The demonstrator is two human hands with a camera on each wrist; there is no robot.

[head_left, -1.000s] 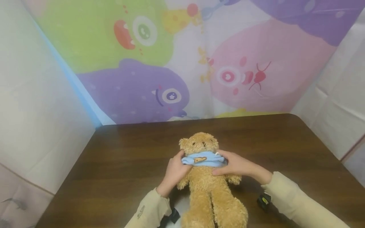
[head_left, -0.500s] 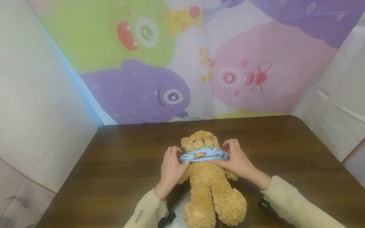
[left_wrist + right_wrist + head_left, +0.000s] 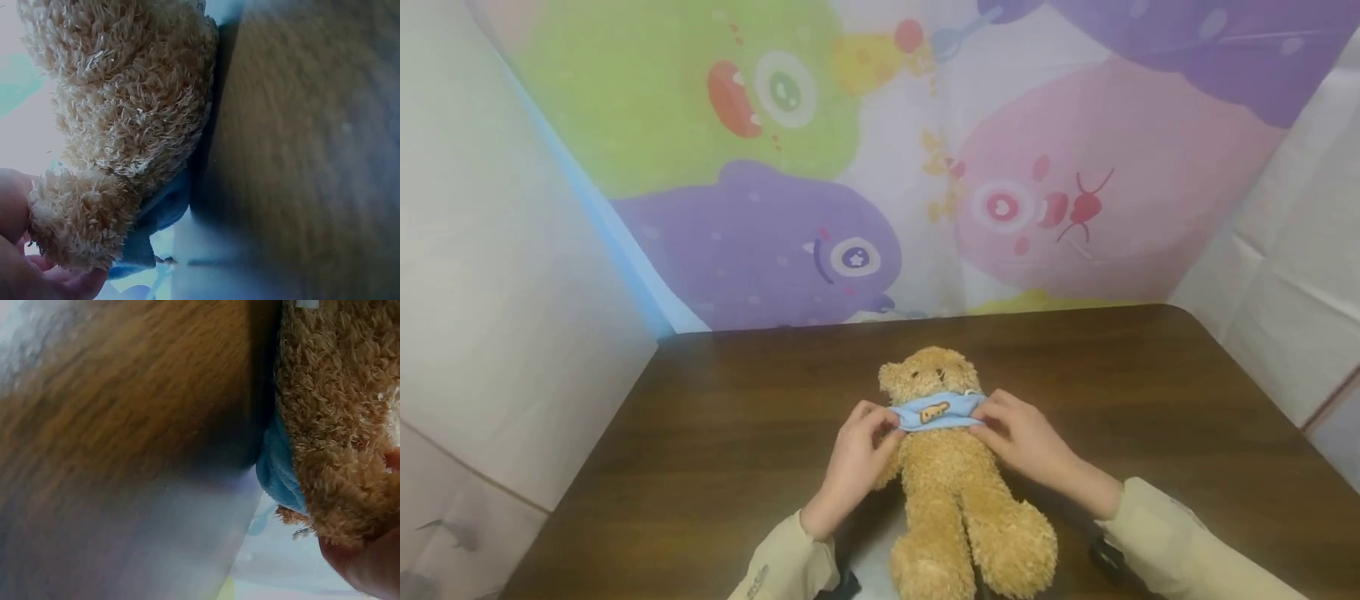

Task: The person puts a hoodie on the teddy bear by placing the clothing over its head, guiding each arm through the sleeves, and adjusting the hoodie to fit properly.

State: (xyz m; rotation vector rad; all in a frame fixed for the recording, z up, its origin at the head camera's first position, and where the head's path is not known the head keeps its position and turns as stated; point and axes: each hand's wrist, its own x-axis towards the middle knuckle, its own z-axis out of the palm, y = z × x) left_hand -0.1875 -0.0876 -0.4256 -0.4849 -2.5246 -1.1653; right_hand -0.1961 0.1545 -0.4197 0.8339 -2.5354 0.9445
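A light-brown plush teddy bear (image 3: 943, 475) lies on its back, head toward the far side. Bunched across its upper chest is a small blue shirt (image 3: 934, 413) with a little bear patch on the front. My left hand (image 3: 853, 458) pinches the shirt's left side, and my right hand (image 3: 1041, 446) pinches the right side near the lower hem. In the left wrist view, fingers (image 3: 81, 281) sit by the bear's furry arm (image 3: 81, 219), with blue cloth behind it. The right wrist view has the other arm (image 3: 344, 494) beside my thumb or finger; exact contact there is partly hidden.
The dark wooden table (image 3: 737, 433) extends around the bear to its far edge. A cartoon-print sheet (image 3: 925, 167) hangs behind it, with pale panels (image 3: 535, 292) on either side. A light flat item (image 3: 880, 554) lies partly under the bear's leg.
The hands have drawn inward from loosely spread fingers at the shirt's sides to pinching its edges. The shirt's bunched band looks narrower and flatter across the chest.
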